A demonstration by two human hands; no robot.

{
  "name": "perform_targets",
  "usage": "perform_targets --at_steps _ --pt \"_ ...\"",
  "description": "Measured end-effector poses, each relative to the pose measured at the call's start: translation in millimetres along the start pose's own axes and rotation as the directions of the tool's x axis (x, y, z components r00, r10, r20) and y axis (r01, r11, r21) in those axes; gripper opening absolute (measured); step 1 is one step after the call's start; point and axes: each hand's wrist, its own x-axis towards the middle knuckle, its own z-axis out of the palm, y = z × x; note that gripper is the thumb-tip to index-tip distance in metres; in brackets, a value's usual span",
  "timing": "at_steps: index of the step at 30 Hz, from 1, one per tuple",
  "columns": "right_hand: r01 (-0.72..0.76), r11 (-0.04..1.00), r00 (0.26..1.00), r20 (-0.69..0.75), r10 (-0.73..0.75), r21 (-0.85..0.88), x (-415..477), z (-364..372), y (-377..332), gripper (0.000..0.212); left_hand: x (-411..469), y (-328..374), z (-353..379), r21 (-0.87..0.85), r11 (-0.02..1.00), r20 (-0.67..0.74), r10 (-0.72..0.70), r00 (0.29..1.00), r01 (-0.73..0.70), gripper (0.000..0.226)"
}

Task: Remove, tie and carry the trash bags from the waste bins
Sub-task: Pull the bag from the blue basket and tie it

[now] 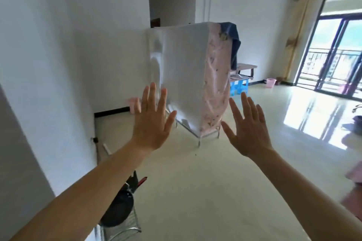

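While left hand (pixel 151 123) and right hand (pixel 248 129) hover spread, empty: pink bin (pixel 271 82) far ahead, right hand's side.

no readable text, labels, brands or numbers anywhere, just blur on every surface in view

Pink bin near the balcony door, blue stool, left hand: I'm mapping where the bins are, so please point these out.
pink bin (pixel 271 82): head view, its side wall.
blue stool (pixel 237 85): head view, its front face.
left hand (pixel 151 125): head view, the back of the hand.
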Motion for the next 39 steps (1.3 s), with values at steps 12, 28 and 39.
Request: perform_targets --at_steps 12,28,39 --pt "-0.256 0.946 0.963 0.032 0.267 -0.197 60 84 257 0.075 194 186 232 -0.254 0.955 0.082 0.178 0.981 -0.153 0.071" --pt "-0.357 0.794 0.906 0.025 0.422 -0.492 219 238 542 0.072 495 378 557 -0.518 0.751 0.018 0.487 0.873 -0.409 0.070" --pt "-0.657 0.601 0.712 -0.112 0.694 -0.455 234 340 846 0.080 607 635 793 -0.601 0.608 0.064 0.683 0.727 -0.518 0.071"
